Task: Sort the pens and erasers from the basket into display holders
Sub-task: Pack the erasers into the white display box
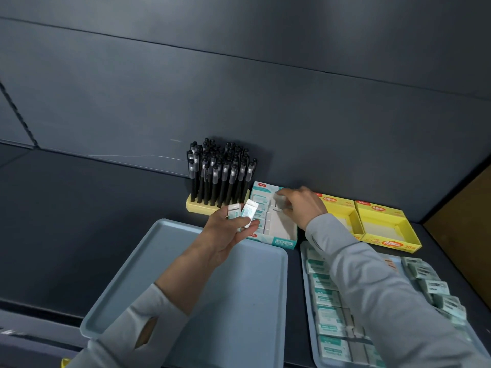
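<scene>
Broadly, I'm looking down on a dark matte shelf (79, 221) against a panelled wall (265, 102), and near left on it lies a pale blue plastic tray (233, 301) with rounded corners and a raised lip. Its twin, the right tray (308, 296), near right, carries rows of wrapped erasers (326, 298), small blocks in white and teal paper sleeves, some tumbled along the right edge. Far right sit two yellow boxes (390, 244), open-topped glossy card with pale inner floors. Left of them stands the teal display box (281, 243), thin printed card, with erasers lined up along its left side and bare grey floor to the right. Left again is the pen rack (196, 207), a cream slab with black pens (220, 171) standing upright in it, so I judge the pen half done and the eraser half in hand. The left hand (225, 232) hovers over the near left corner of the teal box, thumb and fingers pinching a few spare erasers (243, 211) fanned upward. The right hand (303, 205) is at the far end of that box, fingers curled round one eraser (280, 201), too blurred for me to tell whether it touches the floor. Next, I reckon, it wants setting square beside its neighbours, then a fresh one passed across; the sleeves look slick, so a light firm pinch
</scene>
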